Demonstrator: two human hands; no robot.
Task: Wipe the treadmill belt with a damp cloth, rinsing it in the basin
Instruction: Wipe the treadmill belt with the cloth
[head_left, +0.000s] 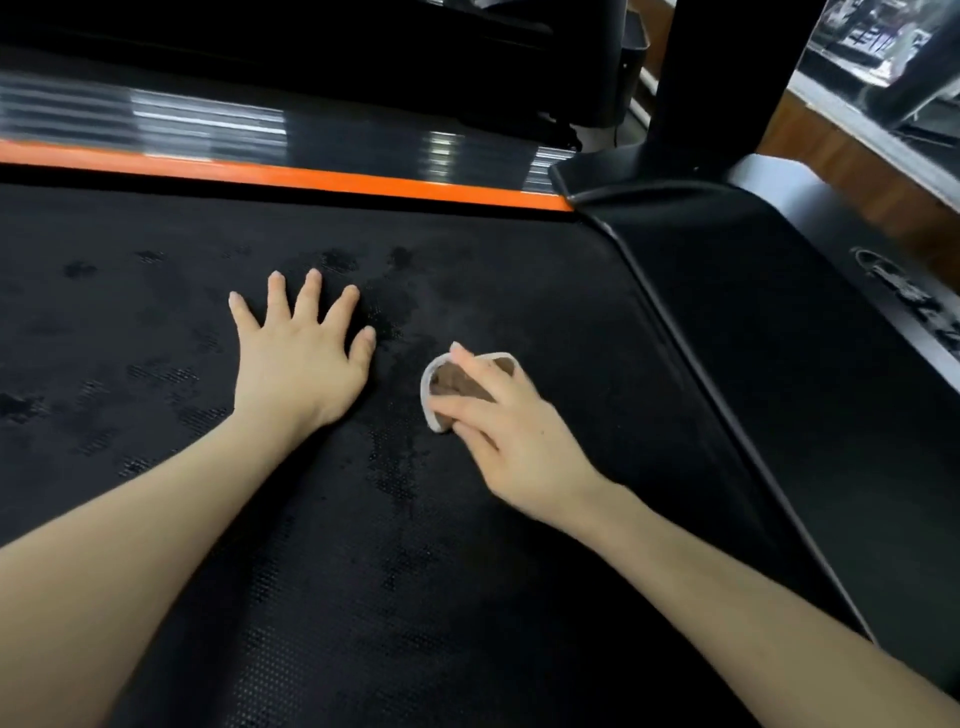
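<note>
The black textured treadmill belt (363, 545) fills most of the view and carries dark damp patches. My left hand (301, 358) lies flat on the belt with its fingers spread. To its right, my right hand (509, 431) presses a small folded cloth (447, 382), brown with a pale edge, onto the belt; the fingers lie over the cloth and curl round it. Most of the cloth is hidden under that hand. No basin is in view.
An orange side rail (311, 176) borders the belt's far edge, with a shiny grey strip behind it. The black motor cover (727, 312) and an upright post (711, 78) stand at the right. A wooden floor shows at the far right.
</note>
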